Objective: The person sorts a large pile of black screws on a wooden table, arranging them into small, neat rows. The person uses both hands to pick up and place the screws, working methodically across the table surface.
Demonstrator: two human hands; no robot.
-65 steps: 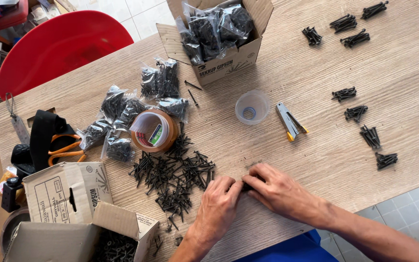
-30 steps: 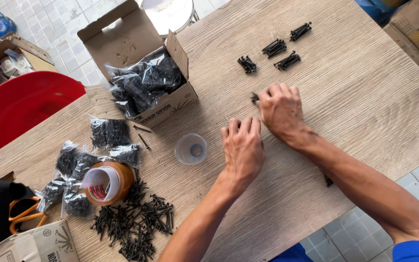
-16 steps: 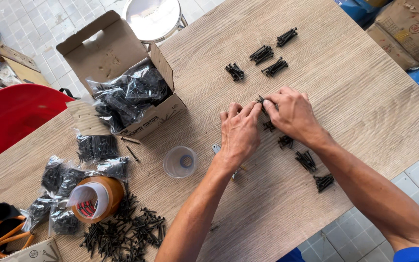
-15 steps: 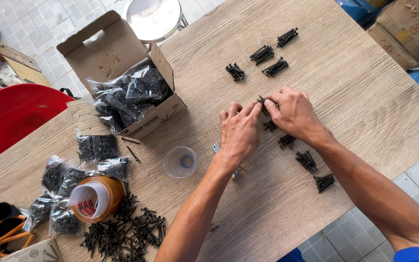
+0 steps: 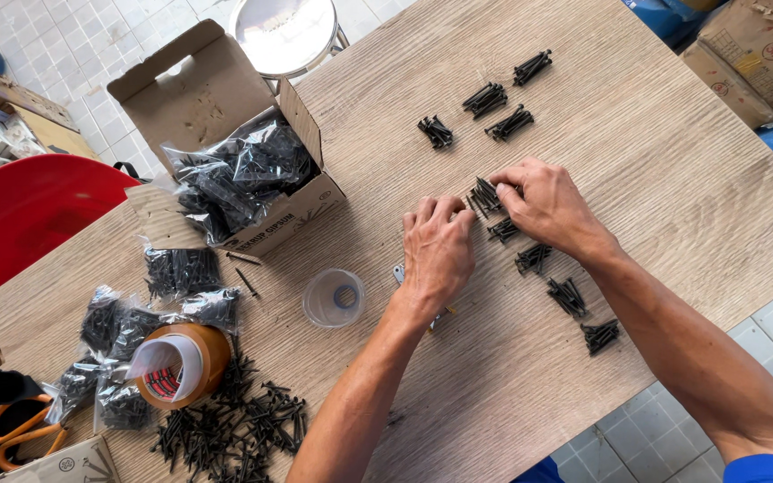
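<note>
A loose heap of black screws [image 5: 230, 429] lies at the near edge of the wooden bench [image 5: 673, 179]. Mid-bench, the left hand [image 5: 437, 250] rests flat, fingers spread, empty; the right hand [image 5: 547, 204] pinches a small screw bundle [image 5: 485, 197]. Four bundles trail beside it and four lie beyond. They look stiff, light and sharp-tipped, best pinched mid-shank.

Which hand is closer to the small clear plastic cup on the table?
Left. The left hand lies just right of the clear plastic cup; the right hand is farther right, at a small screw pile.
</note>
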